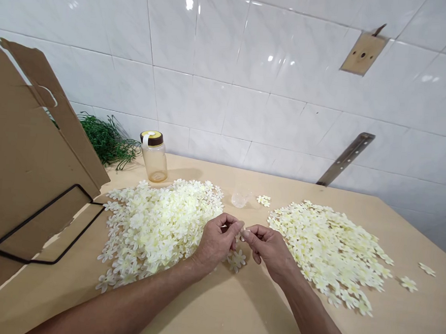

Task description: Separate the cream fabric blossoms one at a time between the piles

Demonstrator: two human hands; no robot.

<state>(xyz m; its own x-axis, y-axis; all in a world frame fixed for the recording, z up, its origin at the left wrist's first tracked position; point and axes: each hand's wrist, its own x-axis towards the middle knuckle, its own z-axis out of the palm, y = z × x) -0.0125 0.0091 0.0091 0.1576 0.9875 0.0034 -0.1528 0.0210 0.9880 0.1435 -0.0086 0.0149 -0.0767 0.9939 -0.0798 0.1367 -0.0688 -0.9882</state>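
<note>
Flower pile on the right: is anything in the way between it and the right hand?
Nothing visible is; the right hand is beside the flower pile. The clear cup sits farther back, to the left.

The small pale item (pixel 243 234) pinched between both hands is mostly covered by fingers, too small to identify. The brown cardboard box (pixel 30 138) runs off the left edge, partly hiding the green artificial foliage (pixel 105 138).

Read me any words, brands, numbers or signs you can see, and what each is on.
No text can be read anywhere in view.
Bottle: no lettering can be made out.
Cardboard: no print visible.
Wall plate: none legible; any would be too small.
</note>
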